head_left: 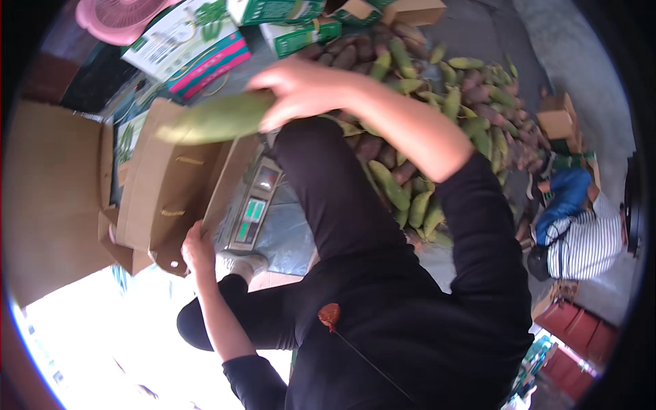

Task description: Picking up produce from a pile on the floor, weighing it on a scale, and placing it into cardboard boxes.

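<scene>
My right hand [304, 89] is closed around one end of a long green melon [215, 119]. The melon is blurred by motion and its free end points left, over the upper part of an open cardboard box [147, 181]. Lower down, my left hand [198, 249] grips the near edge of that box, fingers bent over the board. The box's inside is mostly hidden by its walls. Beside it, partly covered, is a digital scale [249, 215] with lit green displays.
A large heap of green and brown long melons [451, 102] lies on the floor to the right. Printed cartons [188, 44] and a pink fan [123, 17] stand at the far left. A person in a striped shirt [584, 239] sits at the right near a small brown box [557, 116].
</scene>
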Action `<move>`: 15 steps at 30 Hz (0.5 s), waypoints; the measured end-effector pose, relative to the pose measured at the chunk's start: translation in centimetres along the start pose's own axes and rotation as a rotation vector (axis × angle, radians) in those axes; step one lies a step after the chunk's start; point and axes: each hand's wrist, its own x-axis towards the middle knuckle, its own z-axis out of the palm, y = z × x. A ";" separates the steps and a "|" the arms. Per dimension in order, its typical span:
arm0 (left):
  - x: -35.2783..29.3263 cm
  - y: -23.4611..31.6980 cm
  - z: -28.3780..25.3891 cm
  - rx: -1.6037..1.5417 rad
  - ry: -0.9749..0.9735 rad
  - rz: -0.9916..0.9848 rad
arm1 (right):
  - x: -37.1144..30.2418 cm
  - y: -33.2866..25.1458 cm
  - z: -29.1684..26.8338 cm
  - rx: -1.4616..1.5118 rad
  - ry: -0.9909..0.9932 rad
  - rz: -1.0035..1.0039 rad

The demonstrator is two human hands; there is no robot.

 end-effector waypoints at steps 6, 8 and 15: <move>0.4 0.7 0.1 0.003 -0.010 0.058 | 9.4 -3.7 10.0 -0.381 -0.337 0.159; 0.6 0.9 0.5 0.000 -0.006 0.058 | 10.8 -3.9 13.2 -0.414 -0.429 0.231; 0.3 2.0 0.3 -0.055 -0.019 0.056 | 12.4 -2.0 16.7 -0.395 -0.286 0.279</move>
